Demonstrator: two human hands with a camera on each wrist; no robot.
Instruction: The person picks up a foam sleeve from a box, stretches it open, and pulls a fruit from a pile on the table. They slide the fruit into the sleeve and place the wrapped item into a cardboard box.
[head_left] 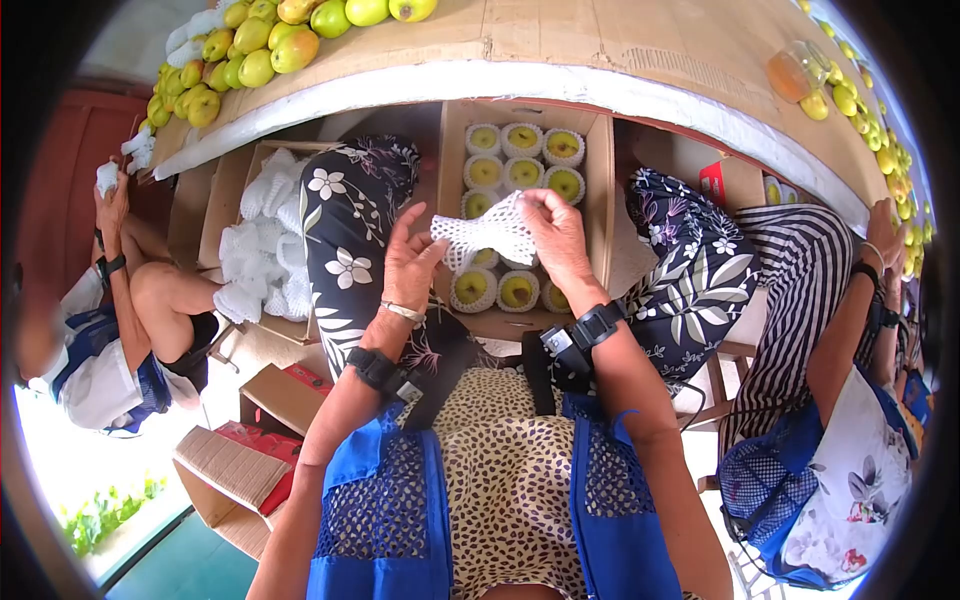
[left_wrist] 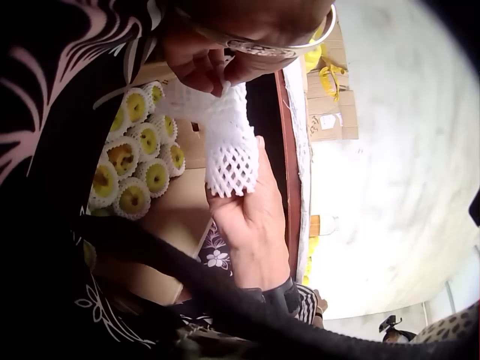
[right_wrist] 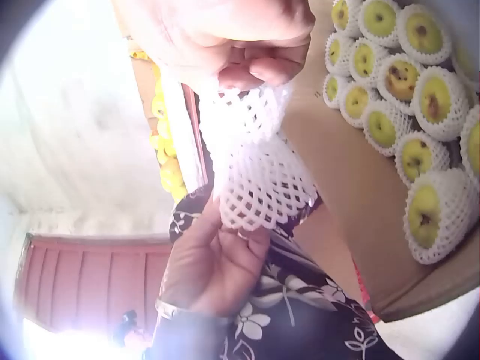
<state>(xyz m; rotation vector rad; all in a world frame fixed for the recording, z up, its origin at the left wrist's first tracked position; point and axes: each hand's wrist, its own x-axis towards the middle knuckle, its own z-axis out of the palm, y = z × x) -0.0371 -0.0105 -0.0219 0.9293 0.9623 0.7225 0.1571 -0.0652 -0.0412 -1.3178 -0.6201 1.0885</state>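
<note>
A white foam net sleeve (head_left: pixel 480 238) is stretched between both hands above the fruit box, narrow at its middle. The left hand (head_left: pixel 408 262) pinches its left end between thumb and fingers; the right hand (head_left: pixel 557 238) grips the other end. In the left wrist view the net (left_wrist: pixel 231 150) hangs from the left hand's fingertips, with the right hand (left_wrist: pixel 253 225) behind its flared end. In the right wrist view the net (right_wrist: pixel 259 161) shows its open lattice, and the left hand (right_wrist: pixel 214 266) holds its lower edge. No fruit is visible inside it.
Below the hands, a cardboard box (head_left: pixel 598 200) holds rows of netted fruit (head_left: pixel 522 137). More foam nets (head_left: pixel 265 250) fill a box at the left. Loose fruit (head_left: pixel 293 48) lies on the cardboard-covered table (head_left: pixel 560 50). People sit at both sides; cardboard cartons (head_left: pixel 230 465) stand lower left.
</note>
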